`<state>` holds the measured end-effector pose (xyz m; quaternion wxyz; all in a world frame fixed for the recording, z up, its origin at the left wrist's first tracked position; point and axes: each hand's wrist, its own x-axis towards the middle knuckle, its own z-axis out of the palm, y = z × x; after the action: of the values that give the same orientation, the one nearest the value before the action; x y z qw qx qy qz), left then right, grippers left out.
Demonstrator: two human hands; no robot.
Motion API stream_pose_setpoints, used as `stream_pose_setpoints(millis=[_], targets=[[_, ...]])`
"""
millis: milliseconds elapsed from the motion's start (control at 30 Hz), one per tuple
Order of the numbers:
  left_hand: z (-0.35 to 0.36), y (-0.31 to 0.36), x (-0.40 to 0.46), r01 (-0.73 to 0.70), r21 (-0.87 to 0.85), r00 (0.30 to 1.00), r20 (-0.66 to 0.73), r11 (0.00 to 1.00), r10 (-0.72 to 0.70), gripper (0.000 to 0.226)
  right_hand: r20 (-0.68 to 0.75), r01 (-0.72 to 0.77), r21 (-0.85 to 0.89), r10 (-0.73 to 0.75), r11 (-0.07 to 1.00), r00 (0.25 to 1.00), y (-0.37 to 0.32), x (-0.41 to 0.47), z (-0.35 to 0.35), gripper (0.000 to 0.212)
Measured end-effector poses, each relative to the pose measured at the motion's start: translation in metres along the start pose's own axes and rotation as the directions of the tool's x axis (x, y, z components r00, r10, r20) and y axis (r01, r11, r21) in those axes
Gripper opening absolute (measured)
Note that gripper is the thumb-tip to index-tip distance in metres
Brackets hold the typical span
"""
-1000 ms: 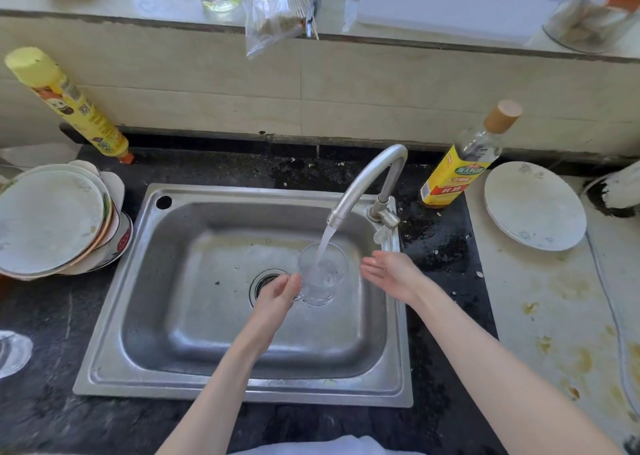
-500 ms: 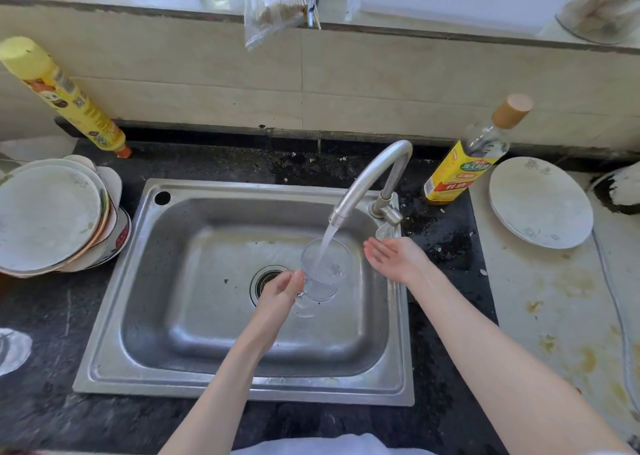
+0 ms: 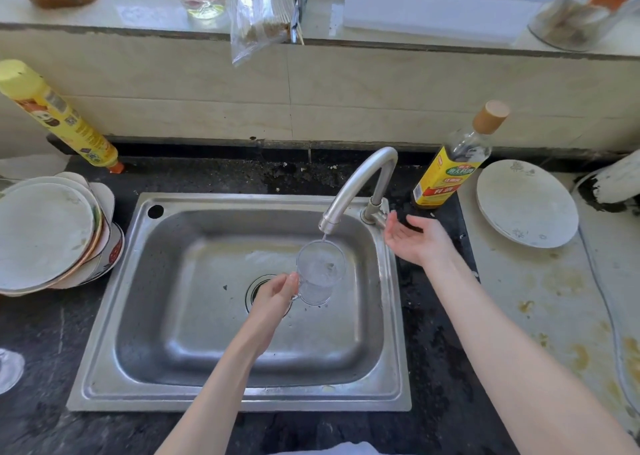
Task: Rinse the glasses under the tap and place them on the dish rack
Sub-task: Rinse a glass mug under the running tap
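1. Glass (image 3: 320, 273): clear, with a handle on its side, tilted with the mouth up toward the spout. I hold it over the sink basin, above the drain, directly below the tap's outlet. There is water inside it.

2. My left hand (image 3: 273, 293): fingers and thumb curled round the glass's handle side, pinching it at the lower left edge. The forearm reaches in from the bottom of the view, across the front rim of the sink.

3. My right hand (image 3: 415, 236): palm up, fingers spread and relaxed, holding nothing. It hovers at the right rim of the sink, just beside the tap's base; whether a fingertip touches the base I cannot tell.

4. Tap (image 3: 360, 184): curved metal spout, mounted at the back right corner of the sink, outlet over the glass. A thin thread of water shows at the outlet.

5. Sink (image 3: 104, 350): stainless steel, single basin, set in a dark speckled counter.

6. Stack of plates (image 3: 45, 233): on the counter to the left of the sink, leaning.

7. Yellow spray can (image 3: 59, 115): behind the plates, against the tiled wall.

8. Bottle with yellow label (image 3: 453, 164): wooden-coloured cap, standing right of the tap.

9. White plate (image 3: 526, 202): lying flat, right of the bottle.

10. Second glass (image 3: 8, 368): partly cut off at the left edge, on the counter.
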<state>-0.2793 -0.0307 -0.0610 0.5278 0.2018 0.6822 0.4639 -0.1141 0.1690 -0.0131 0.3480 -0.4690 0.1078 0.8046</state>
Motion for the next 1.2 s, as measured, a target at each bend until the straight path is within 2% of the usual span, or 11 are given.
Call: stream_pose_setpoints(millis=[133, 300, 367, 433, 500, 600, 767, 933, 1033, 1133, 1200], targets=[[-0.003, 0.005, -0.005, 0.006, -0.019, 1.000, 0.008, 1.000, -0.006, 0.043, 0.084, 0.016, 0.095, -0.024, 0.995, 0.996, 0.002, 0.004, -0.010, 0.033], [-0.005, 0.014, -0.015, 0.008, 0.008, 1.000, -0.019, 1.000, -0.008, 0.028, 0.172, 0.079, -0.005, -0.077, 0.997, 0.982, 0.013, -0.004, -0.022, 0.028], [-0.005, 0.019, -0.020, 0.030, 0.006, 1.000, -0.008, 1.000, -0.030, 0.026, 0.129, 0.107, -0.292, -0.072, 0.950, 0.989, 0.028, -0.005, -0.028, 0.020], [-0.004, 0.023, -0.023, 0.055, -0.036, 0.998, 0.030, 0.998, -0.054, 0.029, 0.067, 0.055, -0.665, -0.014, 0.745, 0.998, 0.051, -0.003, -0.046, 0.016], [-0.004, 0.027, -0.026, 0.078, -0.080, 0.994, 0.077, 0.994, -0.072, 0.032, 0.036, -0.061, -0.811, 0.154, 0.582, 0.987, 0.072, -0.003, -0.068, 0.038], [-0.002, 0.032, -0.031, 0.092, -0.135, 0.987, 0.144, 0.987, -0.073, 0.037, 0.184, -0.134, -0.736, 0.387, 0.663, 0.904, 0.087, -0.010, -0.086, 0.057], [0.002, 0.032, -0.031, 0.173, -0.227, 0.967, 0.224, 0.958, -0.121, 0.037, 0.293, -0.156, -0.545, 0.361, 0.824, 0.885, 0.081, -0.025, -0.086, 0.085], [0.003, 0.019, -0.030, 0.220, -0.243, 0.965, 0.194, 0.945, -0.175, 0.045, 0.185, -0.063, -0.604, 0.216, 0.795, 0.959, 0.074, -0.036, -0.076, 0.036], [-0.005, 0.018, -0.033, 0.055, 0.035, 0.997, 0.060, 0.998, -0.057, 0.064, 0.216, 0.063, -0.708, 0.131, 0.703, 0.968, 0.069, -0.030, -0.080, 0.051], [-0.005, 0.027, -0.028, -0.196, 0.325, 0.980, 0.019, 0.925, 0.200, 0.035, 0.211, 0.129, -0.798, 0.074, 0.588, 0.975, 0.066, -0.028, -0.082, 0.057], [0.003, 0.038, -0.027, -0.179, 0.311, 0.983, 0.106, 0.934, 0.153, 0.023, 0.222, 0.137, -0.829, 0.094, 0.542, 0.971, 0.065, -0.030, -0.081, 0.058]])
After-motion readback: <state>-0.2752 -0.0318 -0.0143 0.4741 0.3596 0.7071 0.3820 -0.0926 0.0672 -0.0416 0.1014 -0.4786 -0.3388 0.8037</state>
